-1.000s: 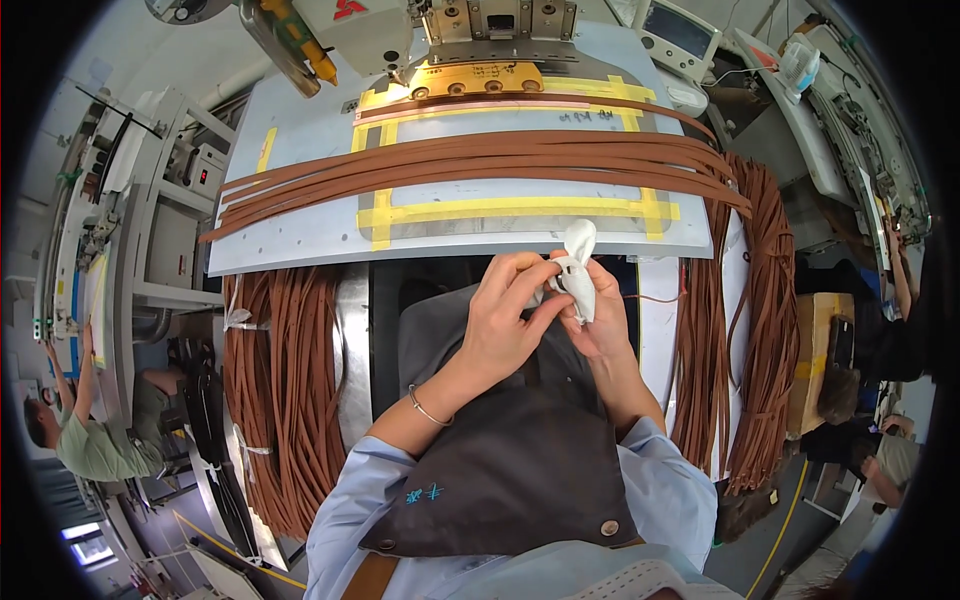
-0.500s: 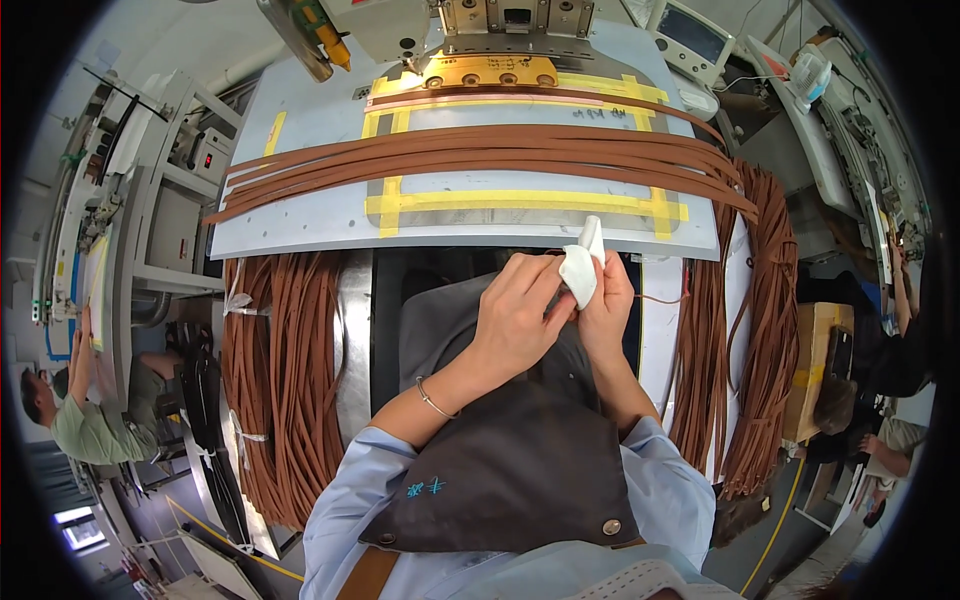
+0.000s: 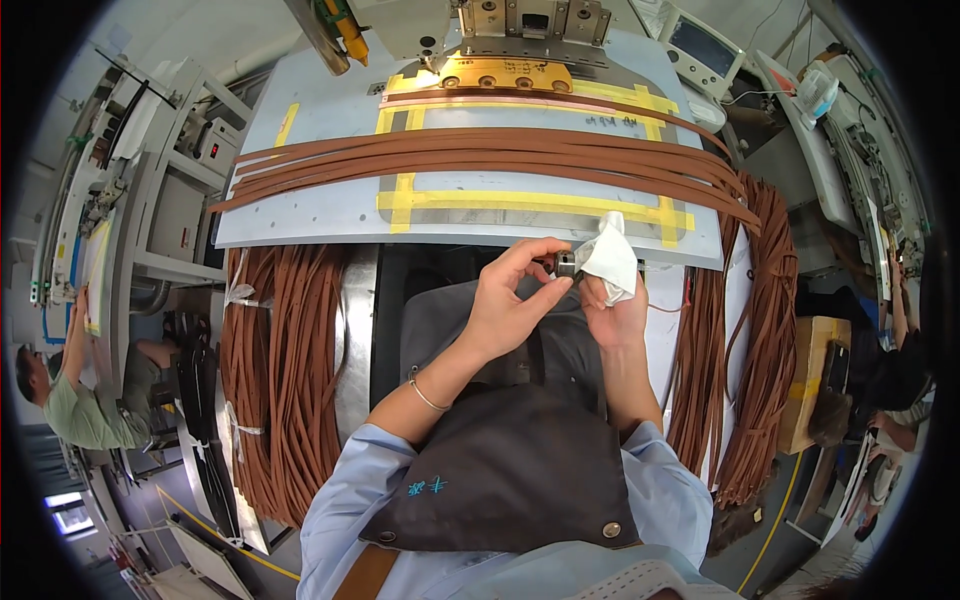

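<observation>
My left hand (image 3: 512,297) pinches a small dark, shiny cylindrical metal piece (image 3: 566,264) between thumb and fingers, just off the table's front edge. Close beside it, my right hand (image 3: 617,320) is closed on a crumpled white cloth (image 3: 610,262), which covers most of its fingers. The cloth's upper tip stands up in front of the table edge. Beyond both hands, a row of long brown straps (image 3: 480,155) lies across the grey table (image 3: 300,230).
Yellow tape (image 3: 520,204) frames a panel on the table, under a machine head with a yellow block (image 3: 510,73). Thick brown strap bundles hang at left (image 3: 300,380) and right (image 3: 765,350). A screen unit (image 3: 703,48) stands back right. A person (image 3: 85,400) works far left.
My hands have moved apart. The metal piece now shows in my left fingers, and the white cloth has spread out over my right hand. The view has shifted slightly.
</observation>
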`<action>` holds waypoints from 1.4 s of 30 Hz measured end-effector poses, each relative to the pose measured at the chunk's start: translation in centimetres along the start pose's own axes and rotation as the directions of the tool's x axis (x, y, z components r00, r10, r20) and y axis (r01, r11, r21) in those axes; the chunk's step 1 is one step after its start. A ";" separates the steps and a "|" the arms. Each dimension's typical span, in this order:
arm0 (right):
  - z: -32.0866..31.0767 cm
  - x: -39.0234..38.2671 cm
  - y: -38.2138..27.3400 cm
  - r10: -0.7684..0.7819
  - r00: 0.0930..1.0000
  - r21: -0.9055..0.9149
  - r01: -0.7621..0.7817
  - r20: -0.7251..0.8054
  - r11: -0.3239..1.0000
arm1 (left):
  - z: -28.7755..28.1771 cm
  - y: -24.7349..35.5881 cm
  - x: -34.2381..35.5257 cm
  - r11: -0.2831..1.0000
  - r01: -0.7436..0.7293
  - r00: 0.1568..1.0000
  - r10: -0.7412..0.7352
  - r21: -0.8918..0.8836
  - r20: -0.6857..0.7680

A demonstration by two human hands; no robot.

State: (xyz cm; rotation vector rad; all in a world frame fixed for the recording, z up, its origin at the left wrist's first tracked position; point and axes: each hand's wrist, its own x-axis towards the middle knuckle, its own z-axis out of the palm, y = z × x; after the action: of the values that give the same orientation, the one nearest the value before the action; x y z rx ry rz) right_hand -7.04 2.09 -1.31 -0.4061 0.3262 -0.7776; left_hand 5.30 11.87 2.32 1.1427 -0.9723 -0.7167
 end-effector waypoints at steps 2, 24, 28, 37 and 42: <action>1.4 -0.2 0.0 -0.006 0.995 -0.099 -0.005 -0.102 0.995 | -0.1 0.1 0.0 0.994 0.035 0.999 -0.037 -0.099 -0.019; 2.7 -1.2 1.2 -0.144 0.953 -0.649 0.287 0.266 0.704 | 1.1 1.7 0.2 0.483 -0.440 0.843 0.512 0.757 0.164; 2.7 -1.1 1.6 -0.180 0.933 -0.685 0.351 0.310 0.639 | 1.5 1.1 -0.1 0.515 -0.461 0.806 0.584 0.723 0.098; 3.3 -1.1 0.8 -0.174 0.922 -0.735 0.382 0.346 0.561 | 1.0 1.3 0.1 0.561 -0.439 0.837 0.539 0.702 0.092; 2.2 -1.3 -0.4 -0.115 0.966 -0.694 0.247 0.232 0.676 | 1.0 1.5 0.3 0.589 -0.474 0.839 0.527 0.654 0.133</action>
State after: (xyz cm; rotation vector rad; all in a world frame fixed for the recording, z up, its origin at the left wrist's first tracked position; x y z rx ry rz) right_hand -7.16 3.29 0.93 -1.2717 0.4303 -0.7810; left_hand 4.55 11.61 3.91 1.3928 -1.4719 0.1873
